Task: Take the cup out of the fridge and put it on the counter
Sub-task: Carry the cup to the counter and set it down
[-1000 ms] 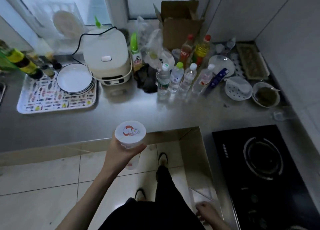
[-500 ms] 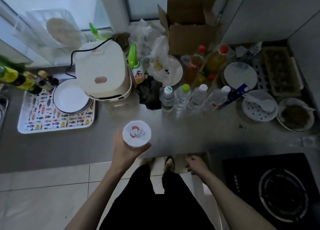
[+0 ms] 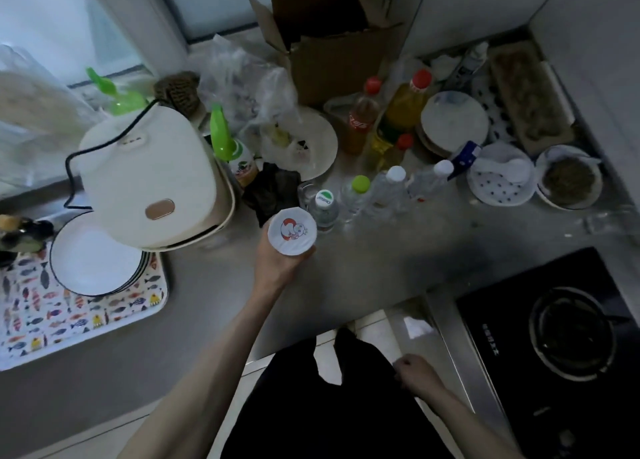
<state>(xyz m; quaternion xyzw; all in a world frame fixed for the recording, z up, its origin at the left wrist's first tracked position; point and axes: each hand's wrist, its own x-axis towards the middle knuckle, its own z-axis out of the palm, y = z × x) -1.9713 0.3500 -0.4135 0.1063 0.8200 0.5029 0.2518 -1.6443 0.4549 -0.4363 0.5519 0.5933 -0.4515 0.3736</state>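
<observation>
Counter (image 3: 374, 268): dull brushed metal, grey, L-shaped around the person. Far left, one rectangular tray (image 3: 86, 316), white with a small multicoloured fish print, rounded corners; on it one stack of round white plates (image 3: 90, 261) with dark rims, exact count not readable. Partly over the stack, one rice cooker (image 3: 149, 178), smooth cream plastic, rounded box form, oblong tan latch on the lid, black cord looped across the top. Just right of it, one bottle with a bright green nozzle cap (image 3: 228, 143) and one crumpled black cloth (image 3: 273, 192). Left hand (image 3: 277, 268) is wrapped around the side of the cup (image 3: 292, 230), gripping it from below and behind; the cup is a round container with a white foil-like lid carrying a red and white cartoon print, held over the counter just in front of the cloth; whether its base touches the counter cannot be told. Just beside it, four clear plastic water bottles (image 3: 377, 192) in a row: caps green-and-white, lime, white, white. Behind, one open brown cardboard box (image 3: 332, 43), crinkled clear plastic bags, and three red-capped bottles of amber liquid. Right hand (image 3: 415, 372) is low at the counter's inner edge, fingers curled, holding nothing visible. Further right, one white dotted dish with a white spoon (image 3: 498, 181), one bowl of brownish-green contents (image 3: 568, 181). Far right, one glossy black hob (image 3: 571, 337), single round burner.
</observation>
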